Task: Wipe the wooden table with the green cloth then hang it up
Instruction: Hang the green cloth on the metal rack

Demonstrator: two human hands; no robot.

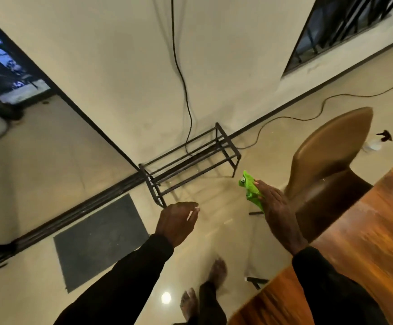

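Observation:
My right hand (276, 211) holds the bunched green cloth (250, 187) out in front of me, above the floor and clear of the wooden table (366, 242), which fills the lower right. The cloth sticks out past my fingertips, a short way right of a black metal rack (190, 160) that stands against the wall. My left hand (177, 220) hangs in the air over the floor near the rack's front corner, its fingers loosely curled and holding nothing.
A brown leather chair (329, 165) stands at the table's far edge, just right of my right hand. A dark floor mat (99, 240) lies at the left by the door track. Cables (183, 85) run down the wall and across the floor. A spray bottle (378, 141) stands beyond the chair.

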